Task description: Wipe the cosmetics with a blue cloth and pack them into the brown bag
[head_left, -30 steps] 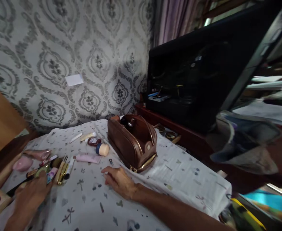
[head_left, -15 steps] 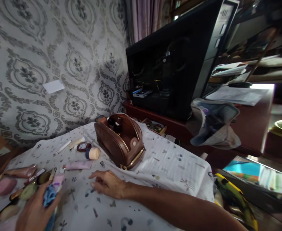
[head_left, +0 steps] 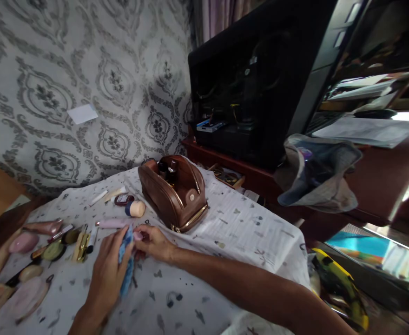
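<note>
hands: two, the left hand (head_left: 108,265) and the right hand (head_left: 154,242)
blue cloth (head_left: 126,263): one
brown leather pouch (head_left: 176,204): one
dark bottles (head_left: 171,171) standing in the pouch: two
pink tube (head_left: 108,224): one
blue-capped cream bottle (head_left: 135,209): one
dark red jar (head_left: 123,199): one
pale sticks (head_left: 98,198) near the wall: two
pink round cases (head_left: 23,242) at the left edge: two clear, others too blurred to count
printed sheet (head_left: 253,232) over the counter: one
black screen (head_left: 260,79): one
grey bag (head_left: 318,179): one
white slip (head_left: 82,113) on the wallpaper: one
</note>
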